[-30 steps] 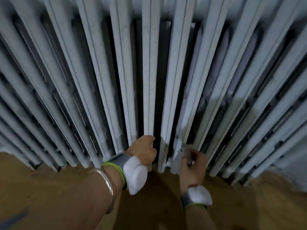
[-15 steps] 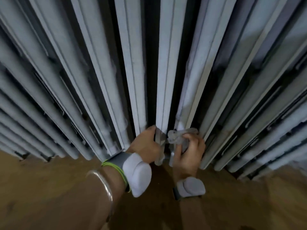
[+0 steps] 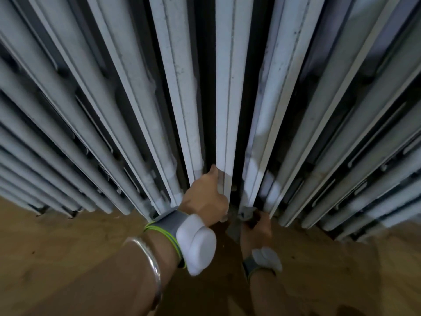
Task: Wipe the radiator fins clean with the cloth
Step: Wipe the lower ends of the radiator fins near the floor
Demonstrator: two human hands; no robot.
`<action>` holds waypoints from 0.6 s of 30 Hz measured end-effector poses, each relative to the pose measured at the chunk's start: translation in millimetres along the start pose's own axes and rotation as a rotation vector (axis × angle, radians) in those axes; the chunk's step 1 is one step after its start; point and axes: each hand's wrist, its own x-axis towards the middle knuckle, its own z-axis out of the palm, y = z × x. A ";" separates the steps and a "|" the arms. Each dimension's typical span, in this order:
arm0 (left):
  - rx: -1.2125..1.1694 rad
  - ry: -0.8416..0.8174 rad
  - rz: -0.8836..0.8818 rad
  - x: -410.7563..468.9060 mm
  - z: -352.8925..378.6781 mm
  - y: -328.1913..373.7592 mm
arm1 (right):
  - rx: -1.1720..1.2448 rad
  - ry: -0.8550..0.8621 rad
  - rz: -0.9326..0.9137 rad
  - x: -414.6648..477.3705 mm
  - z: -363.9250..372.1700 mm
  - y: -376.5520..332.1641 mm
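A white cast-iron radiator [image 3: 230,92] with long vertical fins fills the upper part of the head view. My left hand [image 3: 206,197] grips the lower end of the middle fin, thumb up along its left edge. My right hand [image 3: 256,226] is lower, at the foot of the fin to the right, and pinches a small crumpled grey cloth [image 3: 246,213] against the bottom of that fin. Most of the cloth is hidden in my fingers. Both wrists wear grey straps with white pods.
A brown wooden floor [image 3: 68,247] runs under the radiator's feet. Dark narrow gaps separate the fins. A silver bangle [image 3: 150,258] sits on my left forearm.
My right hand with the cloth has slid down from mid-height of the fin's lower end to its very bottom. The view has moved closer to the radiator. My left hand keeps its grip.
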 end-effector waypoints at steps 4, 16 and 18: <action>0.002 0.012 0.004 -1.9 -0.7 1.0 | 0.178 -0.054 0.600 9.6 3.6 5.9; 0.017 -0.020 -0.009 0.2 -2.8 3.8 | 0.683 0.036 0.733 3.4 -9.5 -41.1; 0.019 -0.025 -0.006 0.2 -3.2 4.4 | 0.731 0.046 0.659 0.2 -15.7 -53.1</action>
